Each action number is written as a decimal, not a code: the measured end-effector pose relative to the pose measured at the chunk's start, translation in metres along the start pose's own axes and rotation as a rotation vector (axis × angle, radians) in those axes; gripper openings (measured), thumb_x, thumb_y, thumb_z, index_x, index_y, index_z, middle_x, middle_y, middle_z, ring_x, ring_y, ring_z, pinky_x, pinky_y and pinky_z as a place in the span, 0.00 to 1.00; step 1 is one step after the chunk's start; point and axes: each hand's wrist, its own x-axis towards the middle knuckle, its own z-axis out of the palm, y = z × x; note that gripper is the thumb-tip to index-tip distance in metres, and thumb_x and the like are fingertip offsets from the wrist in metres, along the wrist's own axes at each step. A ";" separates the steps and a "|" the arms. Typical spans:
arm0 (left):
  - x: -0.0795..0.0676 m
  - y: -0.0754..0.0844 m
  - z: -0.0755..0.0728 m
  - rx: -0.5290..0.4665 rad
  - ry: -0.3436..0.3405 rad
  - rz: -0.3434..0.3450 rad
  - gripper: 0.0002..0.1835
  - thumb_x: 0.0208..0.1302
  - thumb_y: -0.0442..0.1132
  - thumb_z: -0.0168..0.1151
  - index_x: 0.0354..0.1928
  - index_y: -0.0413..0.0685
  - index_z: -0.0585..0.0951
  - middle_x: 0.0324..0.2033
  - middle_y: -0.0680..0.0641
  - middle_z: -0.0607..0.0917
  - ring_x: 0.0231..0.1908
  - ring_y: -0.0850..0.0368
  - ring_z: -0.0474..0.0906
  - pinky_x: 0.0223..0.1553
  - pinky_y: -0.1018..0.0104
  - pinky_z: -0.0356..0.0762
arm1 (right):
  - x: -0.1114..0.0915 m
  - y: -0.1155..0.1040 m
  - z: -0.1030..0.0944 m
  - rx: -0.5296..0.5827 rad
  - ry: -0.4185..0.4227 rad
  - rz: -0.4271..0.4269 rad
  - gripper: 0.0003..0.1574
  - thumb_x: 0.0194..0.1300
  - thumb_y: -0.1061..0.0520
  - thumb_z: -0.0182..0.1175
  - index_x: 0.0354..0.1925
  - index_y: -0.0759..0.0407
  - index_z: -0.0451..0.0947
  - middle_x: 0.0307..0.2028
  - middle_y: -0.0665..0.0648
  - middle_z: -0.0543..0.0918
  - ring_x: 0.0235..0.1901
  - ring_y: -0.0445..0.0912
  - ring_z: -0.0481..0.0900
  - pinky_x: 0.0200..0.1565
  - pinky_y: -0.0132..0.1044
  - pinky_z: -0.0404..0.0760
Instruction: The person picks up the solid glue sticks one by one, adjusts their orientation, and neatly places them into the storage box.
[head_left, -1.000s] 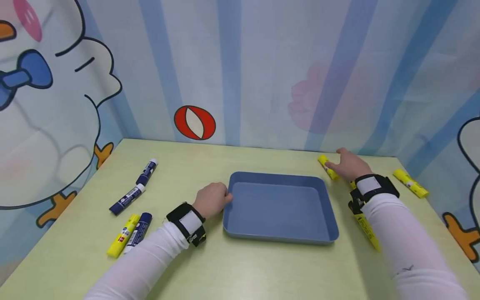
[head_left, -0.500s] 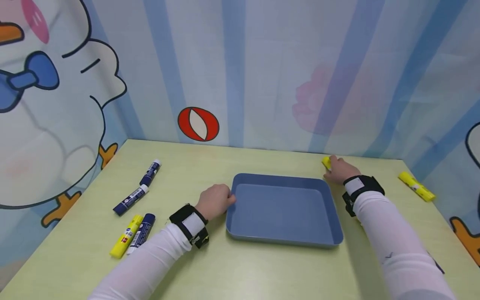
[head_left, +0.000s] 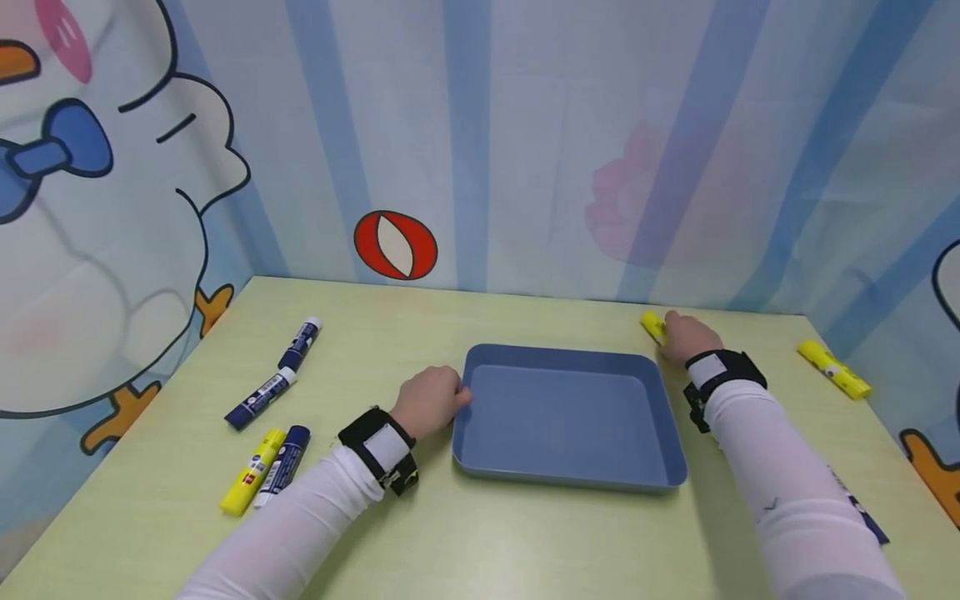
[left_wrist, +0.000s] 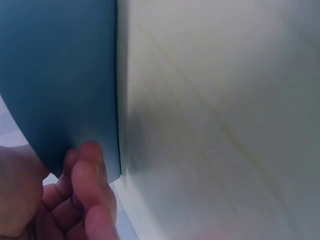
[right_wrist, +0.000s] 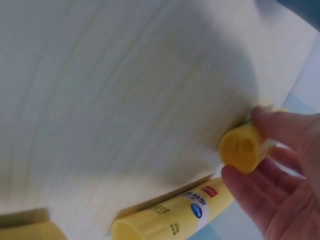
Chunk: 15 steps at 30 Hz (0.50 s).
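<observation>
The right hand (head_left: pixel 690 337) is pinching a yellow glue stick (head_left: pixel 652 327) between thumb and fingers, near the far right corner of the blue-grey tray (head_left: pixel 570 421), whose left wall the left hand (head_left: pixel 426 402) is also pinching, probably for keeping it steady.

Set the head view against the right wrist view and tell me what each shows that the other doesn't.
Only the head view: the left hand at the rim of the tray, dark blue tubes and the red ball printed on the backdrop.

Only the right wrist view: the round, recessed end of the gripped yellow tube.

Both: the right hand holding that tube, other yellow tubes and the table. A blue corner in the wrist view is probably the tray.
</observation>
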 end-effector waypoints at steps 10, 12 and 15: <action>0.002 -0.001 0.000 -0.027 -0.002 -0.009 0.25 0.65 0.39 0.55 0.09 0.51 0.62 0.09 0.56 0.61 0.12 0.61 0.61 0.15 0.68 0.56 | -0.007 -0.012 -0.020 0.159 0.072 -0.023 0.12 0.63 0.65 0.51 0.36 0.78 0.71 0.25 0.66 0.75 0.22 0.54 0.71 0.29 0.46 0.72; 0.002 -0.003 0.000 -0.033 -0.006 -0.012 0.25 0.65 0.39 0.55 0.09 0.51 0.62 0.09 0.56 0.61 0.12 0.61 0.61 0.15 0.68 0.56 | -0.010 -0.022 -0.027 0.192 0.092 -0.029 0.15 0.66 0.62 0.51 0.38 0.79 0.71 0.24 0.65 0.75 0.21 0.53 0.70 0.27 0.44 0.71; 0.000 -0.003 -0.001 -0.046 -0.012 -0.015 0.25 0.65 0.39 0.55 0.09 0.51 0.62 0.09 0.55 0.61 0.12 0.61 0.61 0.15 0.68 0.56 | -0.014 -0.036 -0.034 0.247 0.113 -0.041 0.19 0.69 0.60 0.52 0.42 0.81 0.72 0.26 0.66 0.76 0.20 0.51 0.71 0.26 0.41 0.71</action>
